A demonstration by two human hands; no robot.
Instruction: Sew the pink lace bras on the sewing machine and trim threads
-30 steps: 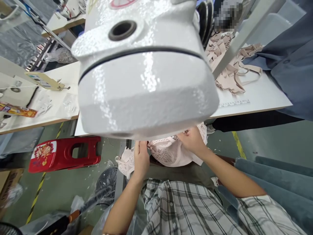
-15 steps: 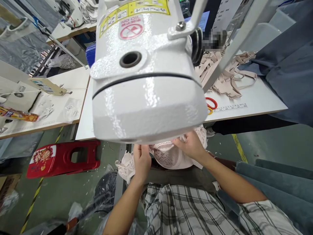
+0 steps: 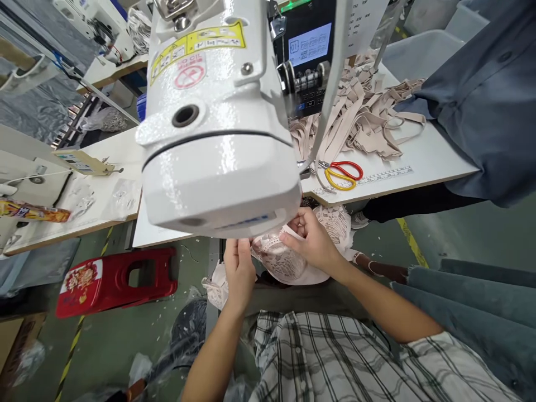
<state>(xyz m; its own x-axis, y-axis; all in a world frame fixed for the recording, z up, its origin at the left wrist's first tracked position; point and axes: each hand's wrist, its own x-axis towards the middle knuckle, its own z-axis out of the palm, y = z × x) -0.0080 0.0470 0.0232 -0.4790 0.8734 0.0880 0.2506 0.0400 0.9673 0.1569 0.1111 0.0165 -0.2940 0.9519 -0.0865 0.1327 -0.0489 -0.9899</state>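
A pale pink lace garment (image 3: 288, 262) lies in my lap at the table's front edge, under the head of a white sewing machine (image 3: 213, 128). My left hand (image 3: 238, 271) pinches the garment's left edge, fingers closed on the lace. Closed on the upper edge of the same lace piece, my right hand (image 3: 312, 240) sits just below the machine head. The machine hides the needle area and the fingertips of both hands.
Red and yellow scissors (image 3: 343, 173) lie on the white table (image 3: 422, 162) beside a pile of beige straps (image 3: 360, 117). A control panel screen (image 3: 310, 44) sits behind the machine. A person in grey-blue (image 3: 486, 95) stands at the right. A red stool (image 3: 117, 279) is on the floor at the left.
The view has lifted back, so the machine head looks smaller and the scissors and screen show. My right hand has shifted left along the lace; my left hand stays put.
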